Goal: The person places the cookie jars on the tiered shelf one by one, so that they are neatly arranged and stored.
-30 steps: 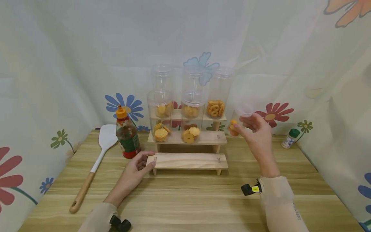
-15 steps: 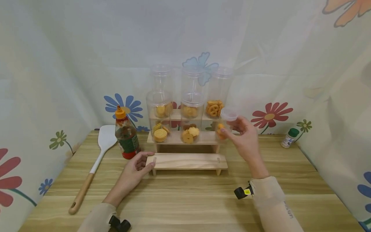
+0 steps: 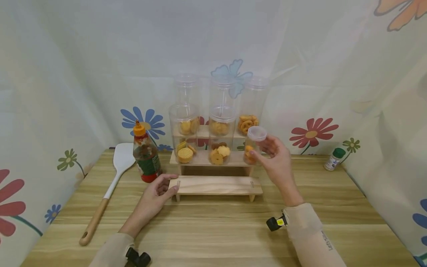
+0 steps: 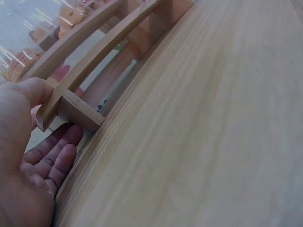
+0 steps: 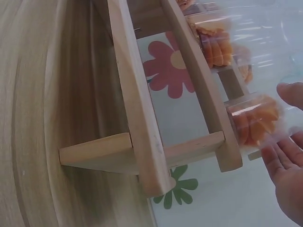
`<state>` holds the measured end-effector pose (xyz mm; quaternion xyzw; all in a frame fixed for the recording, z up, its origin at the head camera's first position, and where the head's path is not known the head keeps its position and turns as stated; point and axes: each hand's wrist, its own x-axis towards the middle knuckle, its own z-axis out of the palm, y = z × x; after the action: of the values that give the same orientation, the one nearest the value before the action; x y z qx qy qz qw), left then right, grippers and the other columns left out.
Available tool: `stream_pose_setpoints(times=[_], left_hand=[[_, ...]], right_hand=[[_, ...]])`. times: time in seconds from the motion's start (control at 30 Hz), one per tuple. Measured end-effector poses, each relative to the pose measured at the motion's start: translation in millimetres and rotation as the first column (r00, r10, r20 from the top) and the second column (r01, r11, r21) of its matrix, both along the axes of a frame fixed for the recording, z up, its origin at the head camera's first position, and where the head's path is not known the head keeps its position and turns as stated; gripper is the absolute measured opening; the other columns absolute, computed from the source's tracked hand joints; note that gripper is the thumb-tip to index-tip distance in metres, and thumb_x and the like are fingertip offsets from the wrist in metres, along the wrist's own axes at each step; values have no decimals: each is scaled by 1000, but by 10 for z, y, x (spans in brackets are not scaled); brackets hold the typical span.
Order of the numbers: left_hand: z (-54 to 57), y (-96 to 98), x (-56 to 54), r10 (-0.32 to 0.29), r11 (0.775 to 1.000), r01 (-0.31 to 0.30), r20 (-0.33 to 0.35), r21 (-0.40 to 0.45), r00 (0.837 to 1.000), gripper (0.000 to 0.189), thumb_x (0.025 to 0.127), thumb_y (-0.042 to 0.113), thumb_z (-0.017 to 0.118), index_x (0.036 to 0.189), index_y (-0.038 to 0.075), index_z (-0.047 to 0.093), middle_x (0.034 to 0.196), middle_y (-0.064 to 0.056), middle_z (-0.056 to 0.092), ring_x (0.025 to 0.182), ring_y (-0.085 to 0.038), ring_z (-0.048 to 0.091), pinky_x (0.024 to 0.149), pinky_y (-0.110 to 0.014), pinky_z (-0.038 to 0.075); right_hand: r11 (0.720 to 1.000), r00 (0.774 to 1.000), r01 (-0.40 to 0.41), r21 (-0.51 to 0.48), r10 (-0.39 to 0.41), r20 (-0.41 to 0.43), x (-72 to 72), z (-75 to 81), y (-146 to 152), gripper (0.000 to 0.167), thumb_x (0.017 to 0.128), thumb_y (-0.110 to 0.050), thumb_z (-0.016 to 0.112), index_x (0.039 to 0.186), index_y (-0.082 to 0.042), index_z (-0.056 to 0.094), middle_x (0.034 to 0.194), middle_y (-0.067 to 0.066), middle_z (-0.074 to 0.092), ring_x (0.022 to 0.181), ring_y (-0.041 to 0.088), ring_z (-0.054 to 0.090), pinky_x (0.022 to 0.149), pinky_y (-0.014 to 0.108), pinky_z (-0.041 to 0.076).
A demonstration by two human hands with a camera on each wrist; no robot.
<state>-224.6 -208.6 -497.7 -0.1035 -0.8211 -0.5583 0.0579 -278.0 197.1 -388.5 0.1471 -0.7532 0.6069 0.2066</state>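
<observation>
My right hand [image 3: 276, 157] holds a small clear plastic jar [image 3: 256, 134] with orange snacks, thumb on one side and fingers on the other. The jar stands upright at the right end of the middle tier of a three-tier wooden display rack [image 3: 217, 184]. In the right wrist view, its snacks [image 5: 255, 120] show just above that tier's edge. My left hand [image 3: 156, 194] grips the left end of the lowest tier; in the left wrist view its thumb [image 4: 35, 90] lies against the board end, with loosely curled fingers [image 4: 64, 161] beside the rack's leg.
On the middle tier stand two taller cookie jars [image 3: 184, 133] [image 3: 220, 154]; three more, including a pretzel jar [image 3: 248, 124], stand on the top tier. A sauce bottle [image 3: 146, 157] and white spatula [image 3: 123, 157] are at left. A green-capped shaker [image 3: 334, 159] stands far right.
My right hand has carried the small jar leftward and down, from beside the rack onto the right end of the middle tier. The left hand has stayed in place.
</observation>
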Motion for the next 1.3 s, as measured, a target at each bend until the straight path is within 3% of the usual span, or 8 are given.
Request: stream_pose_setpoints(times=[0.43, 0.83, 1.0, 1.3], left_hand=[[19, -3, -10, -1, 1000, 1, -3, -7, 1000, 38, 109, 34, 77, 144, 22, 70, 127, -7, 72, 110, -23, 67, 93, -28, 54], [31, -9, -1, 0, 1000, 0, -2, -12, 1000, 39, 109, 35, 77, 145, 22, 70, 127, -6, 73, 110, -23, 67, 92, -28, 54], [25, -2, -1, 3, 1000, -3, -3, -13, 1000, 38, 109, 35, 77, 144, 22, 70, 126, -6, 73, 110, -22, 67, 93, -27, 54], [14, 5, 21, 5, 1000, -5, -3, -6, 1000, 38, 109, 34, 77, 144, 21, 70, 125, -6, 73, 110, -21, 68, 93, -28, 54]], right_hand=[[1000, 1000, 9, 1, -9, 4, -34, -40, -16, 46, 94, -5, 91, 133, 6, 69, 127, 22, 71, 122, 28, 69, 106, 25, 55], [1000, 1000, 8, 1, -8, 13, -74, -121, -29, 56, 93, -2, 91, 142, 7, 66, 138, 26, 70, 132, 47, 65, 108, 26, 56], [999, 999, 26, 28, -27, 38, -70, -141, -17, 56, 93, -6, 92, 143, 3, 68, 138, 20, 72, 131, 42, 68, 107, 27, 56], [995, 997, 43, 91, -48, 54, -50, -135, -35, 59, 94, -8, 92, 145, 3, 66, 140, 22, 71, 129, 35, 70, 107, 29, 56]])
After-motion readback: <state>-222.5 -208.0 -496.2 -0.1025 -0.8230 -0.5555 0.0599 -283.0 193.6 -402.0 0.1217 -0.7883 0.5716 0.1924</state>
